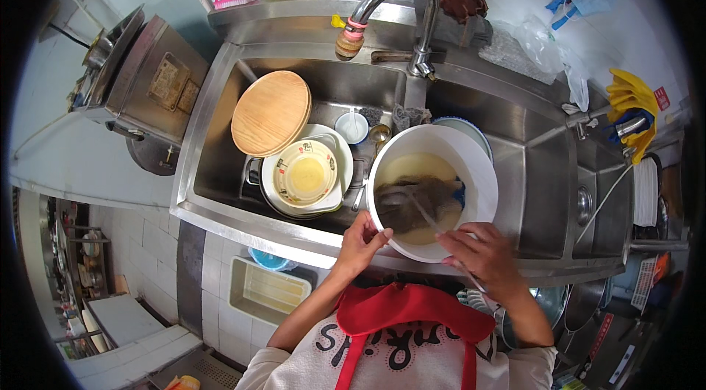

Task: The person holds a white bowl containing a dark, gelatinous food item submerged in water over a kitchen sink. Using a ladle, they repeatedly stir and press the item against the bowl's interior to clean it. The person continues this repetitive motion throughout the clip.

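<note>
A white bucket point(481, 183) stands over the right sink basin, holding cloudy yellowish liquid point(416, 164). In the liquid is a dark brown mass point(402, 208), with a small blue patch point(459, 192) beside it; I cannot tell what either is. My left hand point(361, 244) grips the bucket's near-left rim, thumb over the edge. A long thin-handled metal utensil point(423, 209) is held in my right hand point(479, 257), slightly blurred, at the near-right rim. Its far end dips into the liquid, so its shape is hidden.
In the left basin point(220, 169) are round wooden lids point(271, 112), stacked bowls point(280, 174), a small white bowl with a spoon point(351, 127) and a metal ladle point(379, 133). A curved faucet point(433, 9) rises behind. Yellow gloves point(629, 92) hang at right; a plastic tub point(237, 285) is below left.
</note>
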A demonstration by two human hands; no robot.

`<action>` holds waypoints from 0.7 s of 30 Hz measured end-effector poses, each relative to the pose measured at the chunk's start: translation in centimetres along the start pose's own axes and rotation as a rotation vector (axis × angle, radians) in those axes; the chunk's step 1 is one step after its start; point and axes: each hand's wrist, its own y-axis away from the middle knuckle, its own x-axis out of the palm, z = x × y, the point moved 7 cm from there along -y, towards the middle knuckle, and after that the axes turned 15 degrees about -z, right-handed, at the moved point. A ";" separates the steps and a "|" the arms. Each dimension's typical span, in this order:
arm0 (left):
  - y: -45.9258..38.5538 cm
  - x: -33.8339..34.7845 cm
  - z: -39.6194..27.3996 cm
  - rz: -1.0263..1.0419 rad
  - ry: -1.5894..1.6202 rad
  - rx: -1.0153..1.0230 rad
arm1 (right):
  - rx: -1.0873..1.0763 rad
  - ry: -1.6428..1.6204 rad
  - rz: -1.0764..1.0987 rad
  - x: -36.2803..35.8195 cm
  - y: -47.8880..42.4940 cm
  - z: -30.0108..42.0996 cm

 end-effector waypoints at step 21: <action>0.3 0.3 -0.5 0.018 0.020 -0.034 | -0.066 0.087 -0.015 0.5 0.3 0.7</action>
